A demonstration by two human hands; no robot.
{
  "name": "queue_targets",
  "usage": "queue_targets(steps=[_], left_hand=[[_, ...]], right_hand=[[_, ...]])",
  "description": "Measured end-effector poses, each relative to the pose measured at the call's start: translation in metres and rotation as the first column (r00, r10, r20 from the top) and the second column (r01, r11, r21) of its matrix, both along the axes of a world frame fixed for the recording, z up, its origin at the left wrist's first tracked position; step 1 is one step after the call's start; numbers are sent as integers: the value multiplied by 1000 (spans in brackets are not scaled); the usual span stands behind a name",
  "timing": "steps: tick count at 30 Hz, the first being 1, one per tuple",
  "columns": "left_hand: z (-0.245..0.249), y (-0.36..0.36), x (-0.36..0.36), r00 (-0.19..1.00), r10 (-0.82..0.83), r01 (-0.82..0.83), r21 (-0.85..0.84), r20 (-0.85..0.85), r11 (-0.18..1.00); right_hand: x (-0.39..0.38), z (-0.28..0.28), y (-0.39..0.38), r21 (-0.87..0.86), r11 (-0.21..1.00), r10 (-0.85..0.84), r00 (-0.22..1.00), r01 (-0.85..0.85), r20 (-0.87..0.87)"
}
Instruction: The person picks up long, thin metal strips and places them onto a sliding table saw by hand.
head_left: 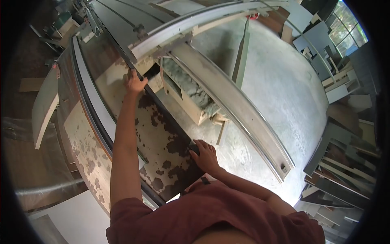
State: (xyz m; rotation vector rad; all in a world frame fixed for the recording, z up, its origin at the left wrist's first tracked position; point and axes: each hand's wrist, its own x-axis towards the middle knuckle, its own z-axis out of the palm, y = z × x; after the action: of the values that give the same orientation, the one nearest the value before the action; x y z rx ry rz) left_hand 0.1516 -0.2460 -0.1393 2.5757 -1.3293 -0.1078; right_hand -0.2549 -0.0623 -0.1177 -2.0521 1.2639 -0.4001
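My left hand (pixel 136 84) and right hand (pixel 206 157), fingers bent at the dark edge (pixel 167 113) of a mottled panel (pixel 156 148), whether pinching I cannot tell

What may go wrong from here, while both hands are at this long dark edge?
The left hand and right hand are bare, so the dark edge might scrape or pinch them. The patchy panel looks worn, so its surface may flake if rubbed. If someone knocks the wooden box, its grey contents could spill.
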Motion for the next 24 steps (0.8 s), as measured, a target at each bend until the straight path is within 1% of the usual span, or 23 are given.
queue_targets(steps=[1,3,4,6,7,8,9,10,12,13,15,16,18,19,20,21,22,24], left_hand=[[-1,3,-2,1000,5,-4,-19,12,1000],[-1,14,-20,958,-18,65,-157,287,986],[-3,19,-31,955,-19,73,-173,297,982],[-5,24,-59,931,14,150,-418,364,896],[1,29,-77,931,16,154,-432,365,889],[11,39,-96,958,-42,173,-457,282,872],[21,49,-117,975,-100,185,-479,197,858],[28,59,-138,977,-89,173,-477,194,861],[42,80,-176,995,-82,96,-391,54,915],[43,93,-191,997,-56,75,-384,61,920],[43,126,-225,992,-123,106,-419,-13,902],[42,144,-243,997,-72,58,-408,-19,911],[41,185,-279,981,-86,-8,-475,-175,880],[42,206,-296,975,-82,-27,-471,-208,882],[44,228,-312,970,-62,-59,-474,-236,879],[50,247,-330,968,1,-115,-440,-252,891],[56,264,-345,960,70,-179,-405,-270,896],[48,293,-367,951,152,-235,-307,-270,922]], right_hand=[[0,4,0,-19,1000,5,1000,-4,12],[-1,12,1,26,1000,-3,1000,3,-14],[-1,10,2,9,1000,-9,1000,9,-3],[-1,2,2,14,1000,-9,1000,9,-26],[-1,0,2,12,1000,-8,1000,8,-21],[-1,4,-1,2,1000,-7,1000,7,-22],[-2,8,-2,29,1000,5,999,-4,-38],[-3,10,-1,63,998,22,998,-19,-55],[-5,11,-2,85,995,57,997,-52,-54],[-5,10,-3,95,994,59,996,-52,-71],[-6,10,-4,115,990,91,990,-78,-107],[-8,11,-7,111,988,122,981,-106,-149],[-9,11,-9,89,979,196,955,-181,-223],[-10,8,-11,74,971,239,938,-227,-252],[-10,12,-14,110,956,292,913,-272,-283],[-9,13,-17,160,950,302,915,-267,-268],[-9,5,-19,71,931,363,883,-359,-298],[-10,4,-19,56,933,358,894,-356,-268]])
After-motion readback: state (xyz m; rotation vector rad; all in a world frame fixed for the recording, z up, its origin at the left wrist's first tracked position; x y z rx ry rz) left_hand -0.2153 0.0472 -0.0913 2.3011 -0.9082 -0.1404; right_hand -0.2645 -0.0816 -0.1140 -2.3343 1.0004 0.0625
